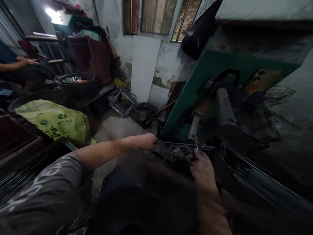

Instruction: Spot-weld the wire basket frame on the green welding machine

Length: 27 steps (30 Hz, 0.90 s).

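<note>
In the head view, the left hand [146,141] has its fingers clamped on the left end of a wire frame [182,148] lying flat at the foot of the green machine [208,66]; the right hand [203,169] pinches its near edge. Finished-looking wire frames [123,101] are stacked on the floor beyond, and a bundle of straight rods [264,185] lies unused at right, so I judge the work partway through.

Your left hand [144,141] and right hand [203,167] meet at the thin wire frame [183,148] before the green metal machine [211,66]. The yellow-green plastic sack [56,121] lies left; stacked wire frames [123,101] lie behind on the floor.
</note>
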{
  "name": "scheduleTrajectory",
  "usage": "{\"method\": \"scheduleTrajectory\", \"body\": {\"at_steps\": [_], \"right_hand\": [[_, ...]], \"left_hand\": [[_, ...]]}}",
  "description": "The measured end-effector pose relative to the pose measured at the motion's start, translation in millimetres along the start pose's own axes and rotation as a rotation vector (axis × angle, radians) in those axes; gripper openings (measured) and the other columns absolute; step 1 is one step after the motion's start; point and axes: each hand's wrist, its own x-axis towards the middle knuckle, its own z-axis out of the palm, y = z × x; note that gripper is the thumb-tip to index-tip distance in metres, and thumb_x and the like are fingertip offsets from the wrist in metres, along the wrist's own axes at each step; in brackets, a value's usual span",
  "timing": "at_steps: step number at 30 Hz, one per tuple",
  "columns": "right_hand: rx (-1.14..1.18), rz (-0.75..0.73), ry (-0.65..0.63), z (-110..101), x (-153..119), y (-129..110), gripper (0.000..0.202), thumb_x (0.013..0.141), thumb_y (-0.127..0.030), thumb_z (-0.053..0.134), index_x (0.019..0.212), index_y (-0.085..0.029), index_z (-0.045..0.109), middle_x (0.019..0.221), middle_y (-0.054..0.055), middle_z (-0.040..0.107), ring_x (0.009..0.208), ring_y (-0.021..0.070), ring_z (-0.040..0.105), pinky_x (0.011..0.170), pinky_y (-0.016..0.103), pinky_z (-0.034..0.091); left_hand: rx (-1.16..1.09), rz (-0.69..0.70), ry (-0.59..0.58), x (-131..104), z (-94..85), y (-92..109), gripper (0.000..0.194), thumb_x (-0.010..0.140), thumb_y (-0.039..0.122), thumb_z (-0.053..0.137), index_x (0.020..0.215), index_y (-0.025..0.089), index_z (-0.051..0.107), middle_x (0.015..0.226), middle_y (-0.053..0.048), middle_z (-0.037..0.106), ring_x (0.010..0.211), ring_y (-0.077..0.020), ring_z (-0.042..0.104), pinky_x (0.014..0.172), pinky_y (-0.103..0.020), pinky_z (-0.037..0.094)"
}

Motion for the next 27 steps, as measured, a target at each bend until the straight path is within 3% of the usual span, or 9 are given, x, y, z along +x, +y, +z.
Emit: {"method": "scheduleTrajectory", "body": {"at_steps": [8, 14, 20, 27], "right_hand": [[0.016, 0.034, 0.031, -3, 8, 5, 0.026, 0.061, -0.022, 0.074, 0.074, -0.019, 0.051, 0.063, -0.006, 0.054, 0.047, 0.0054, 0.045, 0.047, 0.019, 0.047], [0.013, 0.052, 0.049, 3, 0, -4, 0.024, 0.058, -0.019, 0.072, 0.069, -0.017, 0.052, 0.06, -0.005, 0.053, 0.046, 0.0061, 0.046, 0.047, 0.02, 0.048], [0.012, 0.052, 0.09, 5, 2, -3, 0.014, 0.062, -0.017, 0.065, 0.07, -0.017, 0.054, 0.065, -0.001, 0.061, 0.046, 0.0063, 0.045, 0.044, 0.018, 0.046], [-0.159, -0.053, 0.0, -7, 12, 2, 0.009, 0.067, -0.022, 0.058, 0.062, -0.02, 0.05, 0.058, -0.004, 0.058, 0.044, 0.0063, 0.046, 0.046, 0.018, 0.046]], "left_hand": [[-0.055, 0.004, -0.004, 3, 2.7, -3, 0.029, 0.091, 0.034, 0.049, 0.092, 0.013, 0.069, 0.08, -0.008, 0.069, 0.067, -0.0137, 0.061, 0.062, -0.021, 0.043], [-0.041, -0.004, 0.001, 6, 6.9, -6, 0.03, 0.091, 0.032, 0.049, 0.096, 0.011, 0.069, 0.083, -0.009, 0.07, 0.071, -0.0136, 0.061, 0.064, -0.02, 0.042], [-0.048, 0.003, 0.011, 10, 13.5, -10, 0.03, 0.09, 0.033, 0.049, 0.089, 0.011, 0.069, 0.075, -0.008, 0.068, 0.066, -0.0128, 0.059, 0.06, -0.02, 0.04], [-0.097, -0.08, 0.007, -3, 8.4, 11, 0.035, 0.09, 0.039, 0.047, 0.093, 0.012, 0.07, 0.078, -0.008, 0.069, 0.064, -0.014, 0.059, 0.056, -0.021, 0.039]]}}
